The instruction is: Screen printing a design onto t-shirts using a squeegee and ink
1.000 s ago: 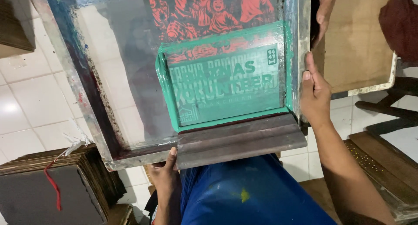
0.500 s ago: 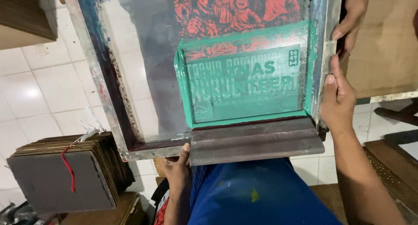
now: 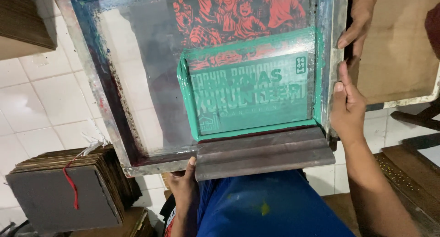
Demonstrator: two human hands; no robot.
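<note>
1. Head view looks down on a screen-printing frame [image 3: 137, 95] lifted off the floor and tilted; its green-coated stencil patch [image 3: 252, 95] sits at the near right corner.
2. Left hand [image 3: 183, 184] grips the frame's near edge from beneath, beside the squeegee [image 3: 263, 154] lying along that edge, probably steadying both.
3. Right hand [image 3: 346, 108] clasps the frame's right rail, thumb up, balancing it.
4. Another person's hand [image 3: 360, 21] holds the same rail farther up.
5. Stacked cardboard sheets [image 3: 68, 191] sit on the tiled floor [image 3: 36, 108], lower left; a brown board [image 3: 398, 49] lies right, close against the frame.
</note>
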